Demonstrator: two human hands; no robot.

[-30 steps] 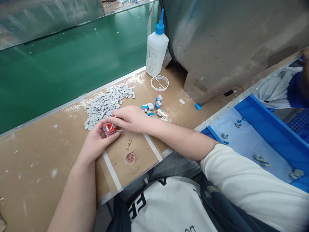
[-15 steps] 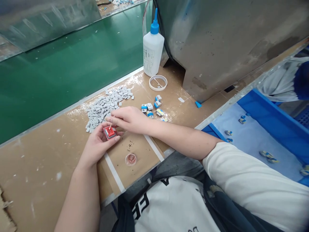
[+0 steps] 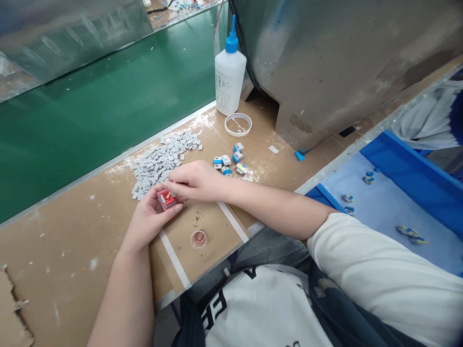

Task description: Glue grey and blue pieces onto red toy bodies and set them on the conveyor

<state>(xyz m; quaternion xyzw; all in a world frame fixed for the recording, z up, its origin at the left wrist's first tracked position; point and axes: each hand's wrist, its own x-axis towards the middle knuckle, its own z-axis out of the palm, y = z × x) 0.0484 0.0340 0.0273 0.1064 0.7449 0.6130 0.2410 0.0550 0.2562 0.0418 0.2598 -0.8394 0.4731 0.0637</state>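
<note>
Brown table [image 3: 79, 236] is stretching out before me; flat grey tiles [image 3: 155, 166] are heaping just past the hands, bottle [image 3: 230, 82] standing beyond. Left hand [image 3: 154, 214] is clamping a squarish red block [image 3: 166, 198] between thumb and fingers; right hand [image 3: 197, 180] is pinching a thin stick [image 3: 169, 194] against its top.

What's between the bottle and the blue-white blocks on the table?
A white ring with a thin stick inside it; the head view shows this.

Block [image 3: 167, 199] in left hand [image 3: 151, 218], between tile pile [image 3: 157, 164] and cup [image 3: 198, 239]
</note>
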